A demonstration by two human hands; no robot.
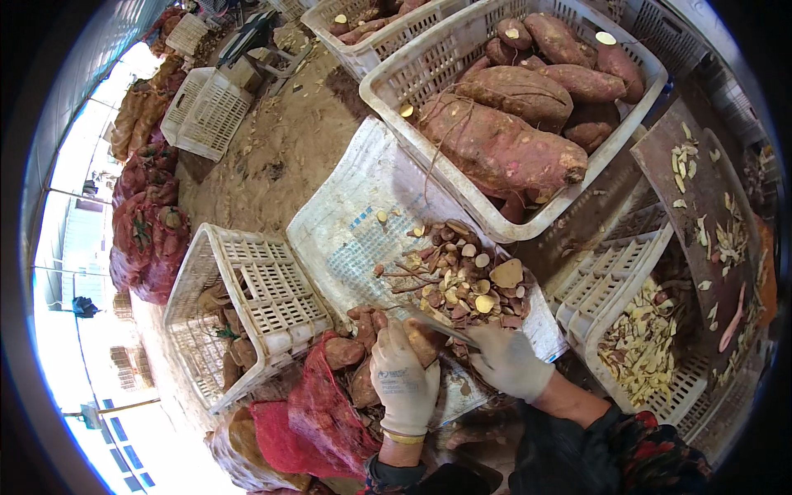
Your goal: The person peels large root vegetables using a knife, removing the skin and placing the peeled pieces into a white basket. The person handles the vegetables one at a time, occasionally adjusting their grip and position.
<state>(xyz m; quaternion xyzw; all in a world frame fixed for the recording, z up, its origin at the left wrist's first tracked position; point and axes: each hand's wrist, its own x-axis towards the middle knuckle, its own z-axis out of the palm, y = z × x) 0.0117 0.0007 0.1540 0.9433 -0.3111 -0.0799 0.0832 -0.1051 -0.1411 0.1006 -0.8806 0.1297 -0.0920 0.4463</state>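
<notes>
My left hand (403, 377), in a pale work glove, grips a sweet potato (426, 341) above the mouth of a red mesh sack (331, 405). My right hand (512, 363), gloved as well, is shut on a knife, whose blade (436, 323) lies across the top of that sweet potato. More sweet potatoes (344, 353) show beside my left hand at the sack's mouth. Beyond the knife, a pile of trimmed ends and root pieces (473, 272) rests on a white woven plastic sheet (334, 210). The knife's handle is hidden in my right hand.
A plastic crate (526, 232) of large sweet potatoes stands at the upper right. To the right are a crate (593, 349) of peelings and a board (687, 210) with scraps. At left, a tilted crate (272, 291) holds sweet potatoes; filled mesh sacks (151, 229) stand farther left.
</notes>
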